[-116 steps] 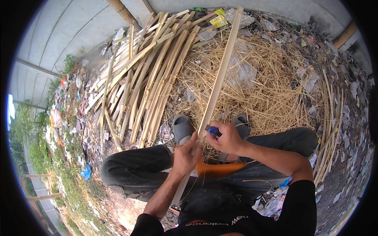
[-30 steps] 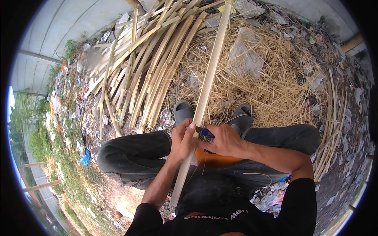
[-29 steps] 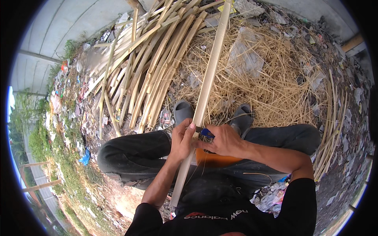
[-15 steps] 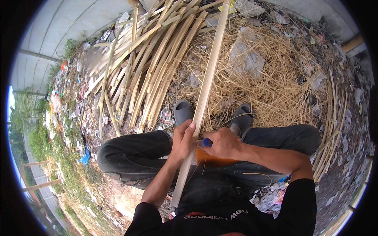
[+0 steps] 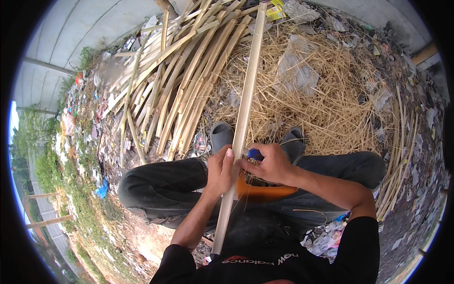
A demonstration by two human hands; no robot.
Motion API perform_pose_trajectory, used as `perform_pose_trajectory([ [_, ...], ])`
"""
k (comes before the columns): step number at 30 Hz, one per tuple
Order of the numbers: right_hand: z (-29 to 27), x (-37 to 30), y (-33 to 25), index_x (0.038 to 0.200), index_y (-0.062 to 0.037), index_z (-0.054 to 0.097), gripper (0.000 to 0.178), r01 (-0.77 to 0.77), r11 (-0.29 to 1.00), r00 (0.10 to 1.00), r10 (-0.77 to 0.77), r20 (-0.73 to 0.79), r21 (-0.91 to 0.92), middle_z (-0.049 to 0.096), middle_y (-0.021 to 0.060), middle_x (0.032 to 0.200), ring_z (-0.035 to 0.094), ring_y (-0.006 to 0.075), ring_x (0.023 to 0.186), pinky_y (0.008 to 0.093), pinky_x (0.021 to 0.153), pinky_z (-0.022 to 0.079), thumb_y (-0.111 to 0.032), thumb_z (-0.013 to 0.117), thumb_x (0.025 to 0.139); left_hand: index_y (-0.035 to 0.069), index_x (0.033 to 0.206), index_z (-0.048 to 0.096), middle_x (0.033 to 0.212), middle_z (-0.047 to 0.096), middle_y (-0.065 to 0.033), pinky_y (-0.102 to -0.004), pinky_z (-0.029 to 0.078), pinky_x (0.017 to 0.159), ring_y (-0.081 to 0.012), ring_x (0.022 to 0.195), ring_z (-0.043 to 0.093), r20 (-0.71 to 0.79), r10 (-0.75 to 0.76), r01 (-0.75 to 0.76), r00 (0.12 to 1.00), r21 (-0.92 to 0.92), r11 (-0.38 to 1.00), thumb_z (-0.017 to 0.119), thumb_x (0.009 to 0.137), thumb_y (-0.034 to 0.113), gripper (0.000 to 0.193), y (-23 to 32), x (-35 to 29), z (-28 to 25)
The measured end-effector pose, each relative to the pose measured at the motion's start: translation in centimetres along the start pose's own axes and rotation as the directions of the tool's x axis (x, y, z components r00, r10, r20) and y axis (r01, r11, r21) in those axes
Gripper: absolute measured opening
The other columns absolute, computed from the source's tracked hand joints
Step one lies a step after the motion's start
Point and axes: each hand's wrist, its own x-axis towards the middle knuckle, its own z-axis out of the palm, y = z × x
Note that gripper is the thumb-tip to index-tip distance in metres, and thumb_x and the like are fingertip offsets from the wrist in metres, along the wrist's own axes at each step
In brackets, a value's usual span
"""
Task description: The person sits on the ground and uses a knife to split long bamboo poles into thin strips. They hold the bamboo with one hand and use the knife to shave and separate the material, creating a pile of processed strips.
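Note:
A long pale split bamboo strip point(image 5: 249, 85) runs from my waist up over my lap and out beyond my feet. My left hand point(image 5: 221, 171) is wrapped round it near its lower part, thumb on top. Just right of it, my right hand point(image 5: 270, 163) is closed round a blue-handled knife point(image 5: 255, 154), its fingertips close against the strip's edge. The blade is hidden behind the fingers and the strip. Beneath the hands, an orange sheet-like piece point(image 5: 265, 192) lies across my lap, with thin bamboo shavings hanging near it.
A heap of split bamboo strips point(image 5: 189, 80) lies ahead on the left. Thin shavings point(image 5: 326, 106) cover the ground ahead on the right, with a clear plastic sheet point(image 5: 297, 66) among them. Slender strips point(image 5: 399, 151) lie at far right. My grey clogs point(image 5: 221, 136) stand below the strip.
The strip's far end has swung slightly left. My right hand has moved a little forward and turned, with the blue handle farther from me. More of the orange piece shows.

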Motion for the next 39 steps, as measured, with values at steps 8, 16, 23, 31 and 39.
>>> perform_pose_trajectory([
  [8, 0.5, 0.4, 1.6, 0.076, -0.0017, 0.063, 0.017, 0.147, 0.988, 0.987, -0.15, 0.057, 0.052, 0.058, 0.0136, 0.058, 0.054, 0.032, 0.048, 0.038, 0.05, 0.046, -0.013, 0.073, 0.083, -0.004, 0.093, 0.063, 0.067, 0.056, -0.0098, -0.0372, 0.043, 0.06, -0.016, 0.066, 0.055, -0.012, 0.1, -0.098, 0.995, 0.122, 0.988, 0.042, 0.11, 0.043, 0.054, -0.1, 0.2, 0.7],
  [16, -0.3, -0.6, 1.0, 0.074, -0.0009, 0.059, 0.024, 0.186, 0.954, 0.911, -0.257, 0.322, 0.236, 0.056, 0.0116, 0.057, 0.054, 0.0256, 0.045, 0.036, 0.049, 0.045, -0.015, 0.078, 0.081, -0.005, 0.111, 0.069, 0.078, 0.064, -0.0077, -0.0323, 0.047, 0.065, -0.0132, 0.072, 0.058, -0.01, 0.004, -0.003, 1.0, 0.066, 0.998, 0.034, 0.112, 0.048, 0.063, 0.5, 0.5, 0.5],
  [23, -1.8, 0.4, -0.1, 0.101, 0.0057, 0.063, 0.049, -0.079, 0.997, 0.978, 0.08, 0.193, -0.013, 0.067, 0.0248, 0.072, 0.069, 0.0427, 0.069, 0.0485, 0.064, 0.053, -0.044, 0.061, 0.096, -0.006, 0.12, 0.067, 0.087, 0.07, -0.0107, -0.0315, 0.051, 0.072, -0.0153, 0.08, 0.064, -0.031, 0.066, -0.066, 0.997, 0.03, 0.997, 0.035, 0.111, 0.051, 0.066, 0.1, 0.4, 0.1],
  [31, -0.9, -0.4, -0.5, 0.093, 0.0001, 0.066, 0.057, -0.098, 0.976, 0.956, 0.147, 0.254, -0.196, 0.066, 0.0193, 0.066, 0.069, 0.0394, 0.063, 0.0464, 0.06, 0.053, -0.056, 0.059, 0.098, -0.006, 0.118, 0.067, 0.082, 0.069, -0.0103, -0.0311, 0.05, 0.069, -0.0131, 0.078, 0.063, -0.029, 0.034, -0.033, 0.999, 0.044, 0.998, 0.045, 0.109, 0.046, 0.058, 0.0, 0.4, 0.2],
  [39, 0.4, -0.9, -0.2, 0.083, 0.0001, 0.068, 0.061, -0.073, 0.988, 0.967, 0.103, 0.235, -0.134, 0.066, 0.0176, 0.063, 0.069, 0.0375, 0.062, 0.0448, 0.058, 0.053, -0.059, 0.061, 0.096, -0.009, 0.118, 0.067, 0.073, 0.066, -0.0108, -0.0291, 0.049, 0.058, -0.0102, 0.067, 0.062, -0.09, -0.011, 0.014, 0.996, 0.031, 0.999, 0.042, 0.111, 0.039, 0.055, -0.2, -0.1, 1.0],
])
